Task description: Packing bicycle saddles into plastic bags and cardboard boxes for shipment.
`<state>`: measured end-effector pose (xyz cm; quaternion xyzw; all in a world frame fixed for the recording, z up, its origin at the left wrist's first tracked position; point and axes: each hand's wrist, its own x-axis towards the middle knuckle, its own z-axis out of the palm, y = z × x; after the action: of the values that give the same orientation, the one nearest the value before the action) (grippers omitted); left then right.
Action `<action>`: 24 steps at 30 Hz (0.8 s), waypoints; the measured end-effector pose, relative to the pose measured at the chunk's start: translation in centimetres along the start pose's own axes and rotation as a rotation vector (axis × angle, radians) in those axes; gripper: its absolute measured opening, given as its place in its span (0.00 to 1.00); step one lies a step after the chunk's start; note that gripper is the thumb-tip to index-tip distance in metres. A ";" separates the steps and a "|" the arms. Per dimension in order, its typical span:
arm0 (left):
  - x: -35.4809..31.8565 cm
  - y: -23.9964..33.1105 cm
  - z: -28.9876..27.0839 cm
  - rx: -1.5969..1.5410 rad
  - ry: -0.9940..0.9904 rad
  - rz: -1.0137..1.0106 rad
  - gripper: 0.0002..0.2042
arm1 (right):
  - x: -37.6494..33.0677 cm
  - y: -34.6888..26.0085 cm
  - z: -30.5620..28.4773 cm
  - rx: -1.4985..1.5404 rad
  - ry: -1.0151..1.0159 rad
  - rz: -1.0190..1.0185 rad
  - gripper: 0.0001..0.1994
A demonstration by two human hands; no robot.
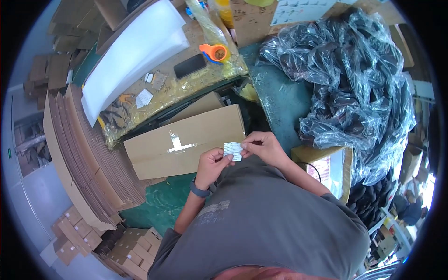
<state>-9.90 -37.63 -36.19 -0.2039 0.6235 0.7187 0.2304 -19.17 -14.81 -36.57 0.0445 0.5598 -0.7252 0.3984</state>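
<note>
A small white printed label [232, 151] is held in front of my chest, pinched at both sides. My left hand [211, 166] closes thumb and fingers on its lower left edge. At its right edge my right hand [263, 148] grips it between thumb and forefinger. Just beyond my hands lies a long brown cardboard box [196, 135], with strips of clear tape [176, 143] stuck on its top.
A tape-covered workbench [186, 91] bears a dark phone [190, 66], an orange tape dispenser [214, 52] and white foam sheets [135, 56]. Flattened cartons [88, 158] stand stacked at left. Dark goods in clear plastic bags [354, 88] pile up on the right.
</note>
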 end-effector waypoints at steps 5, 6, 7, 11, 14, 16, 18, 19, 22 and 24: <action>1.8 -0.6 -0.5 0.015 0.070 0.062 0.20 | 0.9 0.9 -0.4 0.011 -0.057 0.007 0.03; 1.9 -1.0 0.1 0.016 0.186 0.158 0.25 | 0.9 0.9 0.0 -0.040 -0.075 -0.014 0.03; 2.0 -0.6 0.4 0.121 0.261 0.171 0.26 | 0.9 1.0 0.6 -0.055 -0.055 -0.025 0.04; 1.5 0.5 0.1 0.220 0.292 0.237 0.16 | 0.9 1.7 2.4 -0.066 -0.018 -0.151 0.05; 0.7 1.1 -0.8 -0.221 0.109 -0.018 0.12 | 1.1 2.9 3.4 -0.123 0.042 -0.220 0.06; 0.2 1.1 -0.7 -0.253 0.102 0.014 0.09 | 0.9 3.6 4.0 -0.171 0.039 -0.272 0.06; 0.1 0.6 -1.5 -0.182 -0.030 0.027 0.09 | 0.1 3.7 5.0 -0.068 0.030 -0.208 0.07; 0.1 0.5 -1.8 -0.181 -0.034 0.025 0.09 | -0.3 3.5 5.3 0.026 0.019 -0.142 0.09; 0.5 0.7 -2.2 -0.264 -0.172 -0.102 0.10 | -1.2 2.2 4.9 0.112 -0.040 0.058 0.08; 0.7 1.6 -2.1 -0.484 -0.371 -0.254 0.10 | -1.8 0.9 4.9 0.192 -0.069 0.095 0.09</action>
<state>-11.39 -39.81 -35.63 -0.1946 0.3517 0.8363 0.3728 -15.53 -18.03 -34.52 0.0841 0.4709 -0.7569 0.4454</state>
